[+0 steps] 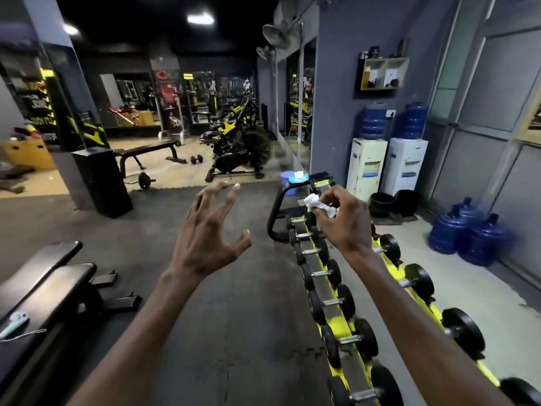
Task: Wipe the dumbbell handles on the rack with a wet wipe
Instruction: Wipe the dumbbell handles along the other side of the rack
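Over the dumbbell rack (355,373), the right grip (342,224) pinches a crumpled wet wipe (317,204) above crosswise handles (320,273); the left grip (205,230), farther off, spreads empty.

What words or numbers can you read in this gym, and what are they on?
No text reads clearly.
Yellow letters, far left: blurred, unreadable.
Poster with a red logo: too blurred.
Cooler labels: too small.
Dumbbells: no numbers show.
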`<state>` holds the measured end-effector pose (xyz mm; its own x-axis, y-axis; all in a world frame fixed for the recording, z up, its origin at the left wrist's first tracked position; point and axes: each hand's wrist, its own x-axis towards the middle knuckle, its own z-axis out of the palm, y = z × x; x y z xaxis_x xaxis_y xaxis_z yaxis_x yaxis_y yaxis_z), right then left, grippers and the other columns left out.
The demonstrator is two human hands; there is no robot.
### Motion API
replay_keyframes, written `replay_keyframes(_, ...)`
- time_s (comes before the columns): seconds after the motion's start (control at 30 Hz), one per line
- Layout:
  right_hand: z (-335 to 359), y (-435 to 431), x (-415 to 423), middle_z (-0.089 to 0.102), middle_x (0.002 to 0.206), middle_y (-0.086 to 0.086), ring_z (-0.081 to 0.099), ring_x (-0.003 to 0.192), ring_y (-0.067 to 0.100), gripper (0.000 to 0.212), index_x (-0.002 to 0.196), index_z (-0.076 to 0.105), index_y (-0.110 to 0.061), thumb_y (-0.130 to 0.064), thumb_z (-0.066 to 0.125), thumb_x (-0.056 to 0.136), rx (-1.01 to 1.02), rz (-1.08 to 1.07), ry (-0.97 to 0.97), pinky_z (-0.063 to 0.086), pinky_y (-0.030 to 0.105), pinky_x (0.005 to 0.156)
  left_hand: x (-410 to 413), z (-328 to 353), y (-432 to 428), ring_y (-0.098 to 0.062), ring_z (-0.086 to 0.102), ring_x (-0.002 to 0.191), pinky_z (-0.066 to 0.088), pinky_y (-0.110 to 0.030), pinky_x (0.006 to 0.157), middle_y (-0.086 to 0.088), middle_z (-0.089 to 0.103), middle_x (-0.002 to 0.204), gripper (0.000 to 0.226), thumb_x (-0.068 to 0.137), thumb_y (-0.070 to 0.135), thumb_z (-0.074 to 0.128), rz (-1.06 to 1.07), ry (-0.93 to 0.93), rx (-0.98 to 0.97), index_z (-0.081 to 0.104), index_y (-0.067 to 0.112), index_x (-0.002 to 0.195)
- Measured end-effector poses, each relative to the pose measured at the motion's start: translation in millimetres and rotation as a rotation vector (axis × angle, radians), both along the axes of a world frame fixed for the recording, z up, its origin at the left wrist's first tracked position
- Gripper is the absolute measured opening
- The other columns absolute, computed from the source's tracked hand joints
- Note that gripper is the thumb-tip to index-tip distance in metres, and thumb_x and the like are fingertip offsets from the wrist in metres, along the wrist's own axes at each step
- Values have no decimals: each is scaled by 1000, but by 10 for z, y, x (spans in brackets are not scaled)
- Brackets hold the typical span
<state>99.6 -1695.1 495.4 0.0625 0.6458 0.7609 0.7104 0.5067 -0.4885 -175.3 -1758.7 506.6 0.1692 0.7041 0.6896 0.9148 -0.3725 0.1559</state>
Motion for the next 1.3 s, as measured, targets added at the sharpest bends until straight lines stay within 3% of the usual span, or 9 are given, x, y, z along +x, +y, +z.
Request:
replay_keyframes(0.57,58,3098,-621,68,77,-11,64,70,13,19,83,59,-25,-31,75,74,-62,111,-40,55,37,65,-465,-79,2715,-22,32,144,39,-39,112,-3,37,154,87,80,55,62,121,-21,-21,39,22,157)
replay_keyframes(0.77,-58,4253,-1233,67,77,-12,61,67,7,16,83,63,-24,-24,77,76,-74,149,-27,51,26,62,-982,-186,3914,-21,35,141,40,-38,112,-2,38,152,84,80,54,61,130,-22,2,43,20,155)
replay_keyframes(1.03,42,6016,-1997,66,78,-15,63,72,6,15,86,65,-22,-23,76,76,-110,132,48,54,30,66,-1762,-38,5694,-23,38,140,44,-42,110,-2,37,151,86,81,55,61,100,14,-30,39,22,157)
replay_keyframes(1.17,10,6801,-2138,67,79,-14,61,71,5,16,84,63,-25,-23,76,76,-135,114,68,48,24,64,-1943,-23,6520,-24,38,140,45,-43,108,-2,38,153,86,80,57,58,89,-8,-59,38,25,157)
replay_keyframes(1.3,-141,7645,-2148,67,79,-13,63,73,7,17,82,62,-24,-24,78,76,-165,81,76,52,29,69,-2002,-117,7400,-23,39,138,48,-44,105,0,38,152,87,80,57,58,72,-14,-72,37,25,158)
